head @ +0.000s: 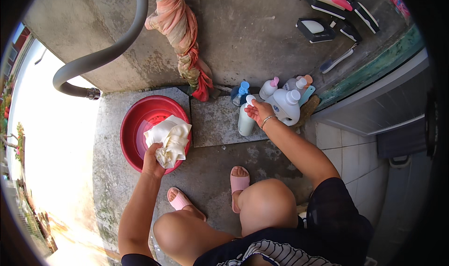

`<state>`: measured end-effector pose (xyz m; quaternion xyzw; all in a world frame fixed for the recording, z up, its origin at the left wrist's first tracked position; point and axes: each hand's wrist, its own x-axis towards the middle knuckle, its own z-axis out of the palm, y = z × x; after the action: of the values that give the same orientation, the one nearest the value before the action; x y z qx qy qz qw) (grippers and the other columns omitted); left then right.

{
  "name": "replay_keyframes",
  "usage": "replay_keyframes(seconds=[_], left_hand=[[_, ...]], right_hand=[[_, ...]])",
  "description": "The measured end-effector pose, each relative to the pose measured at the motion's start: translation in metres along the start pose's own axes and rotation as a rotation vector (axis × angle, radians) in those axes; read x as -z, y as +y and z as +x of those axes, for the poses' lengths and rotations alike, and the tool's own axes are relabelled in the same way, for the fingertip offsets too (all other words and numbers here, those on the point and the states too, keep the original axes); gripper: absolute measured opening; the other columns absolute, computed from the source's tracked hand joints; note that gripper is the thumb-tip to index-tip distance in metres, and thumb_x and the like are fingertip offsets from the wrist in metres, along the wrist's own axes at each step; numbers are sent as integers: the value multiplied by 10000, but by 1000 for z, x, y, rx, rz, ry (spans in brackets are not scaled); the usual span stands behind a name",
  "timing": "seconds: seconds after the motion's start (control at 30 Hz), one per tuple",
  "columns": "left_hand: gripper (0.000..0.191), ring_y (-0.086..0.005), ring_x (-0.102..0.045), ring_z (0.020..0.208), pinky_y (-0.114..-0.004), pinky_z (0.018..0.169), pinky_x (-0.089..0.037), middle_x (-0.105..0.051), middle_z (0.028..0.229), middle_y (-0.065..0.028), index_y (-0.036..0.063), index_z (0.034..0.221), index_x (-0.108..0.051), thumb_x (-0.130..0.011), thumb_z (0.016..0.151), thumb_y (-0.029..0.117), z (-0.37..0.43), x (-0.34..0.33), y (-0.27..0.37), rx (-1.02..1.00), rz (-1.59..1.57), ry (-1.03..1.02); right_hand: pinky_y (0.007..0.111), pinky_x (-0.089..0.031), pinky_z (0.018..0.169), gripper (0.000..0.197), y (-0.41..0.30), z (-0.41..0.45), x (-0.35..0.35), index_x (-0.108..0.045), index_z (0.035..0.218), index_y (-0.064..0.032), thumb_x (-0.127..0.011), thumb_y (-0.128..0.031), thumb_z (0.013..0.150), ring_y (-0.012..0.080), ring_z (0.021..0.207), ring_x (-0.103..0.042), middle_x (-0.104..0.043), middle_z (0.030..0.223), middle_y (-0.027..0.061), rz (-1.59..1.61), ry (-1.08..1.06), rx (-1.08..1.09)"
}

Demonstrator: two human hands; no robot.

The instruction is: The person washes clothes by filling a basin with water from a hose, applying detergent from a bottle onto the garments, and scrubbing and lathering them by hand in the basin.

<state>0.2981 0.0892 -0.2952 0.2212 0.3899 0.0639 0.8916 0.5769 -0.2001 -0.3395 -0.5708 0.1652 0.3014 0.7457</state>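
Note:
My left hand (154, 162) grips a bunched cream-white cloth (170, 139), which it holds over the right side of a red plastic basin (127, 132). Water stands in the basin. My right hand (259, 112), with a bracelet at the wrist, is at the white top of a pale plastic bottle (246, 120); the fingers are curled by the cap, and whether they close on it cannot be told. The bottle stands upright on a stone slab (214, 125). Right beside this hand is a large white detergent jug (286, 104) with a handle.
Behind stand a blue pump bottle (241, 92), a pink-topped bottle (269, 89) and other bottles. A twisted cloth (182, 38) hangs at the wall near a grey hose (101, 57). Brushes (324, 3) hang upper right. A grey door panel (379, 101) is at right. My slippered feet are below.

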Motion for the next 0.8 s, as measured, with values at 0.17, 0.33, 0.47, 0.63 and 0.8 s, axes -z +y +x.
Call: replay_keyframes(seconds=[0.17,0.33,0.47,0.63,0.8], left_hand=[[523,-356,-590,1003,-463,911,-492,-558,1122,-193,-34,1262,-382,-494,752,-5,26,-38,-7,28,151,-100],[481,-357,-607,960,-468,865,-517,-567,1060,-199,-40,1222,-409,-487,749,-6,79,-45,-47,53,201,-99],[422,-338,-599,1006,-452,881,-511,-584,1120,-173,-22,1222,-448,-539,831,109,98,-57,-90,59,-18,-151],[427,-304,-605,1019,-438,859,-520,-592,1141,-139,42,1212,-491,-664,836,146,110,-65,-114,-83,-56,-266],[363,-279,-620,997,-410,832,-533,-600,1143,-122,40,1217,-499,-609,878,109,129,-60,-124,-147,45,-245]], right_hand=[[306,-544,578,274,23,8,-29,-541,1024,11,-612,-215,887,265,756,-684,-633,878,128,73,-47,32],[325,-538,578,357,52,17,-66,-492,1099,18,-558,-280,915,297,812,-687,-627,966,156,49,-101,-97],[329,-536,624,351,47,21,-77,-524,1066,4,-591,-297,898,289,836,-680,-628,959,159,-36,-127,-102],[313,-535,562,364,39,41,-71,-541,1036,10,-610,-309,877,245,735,-681,-630,904,122,-235,-145,-18],[312,-526,589,388,28,51,-70,-577,981,-30,-711,-338,786,197,701,-650,-631,875,89,-634,-106,135]])
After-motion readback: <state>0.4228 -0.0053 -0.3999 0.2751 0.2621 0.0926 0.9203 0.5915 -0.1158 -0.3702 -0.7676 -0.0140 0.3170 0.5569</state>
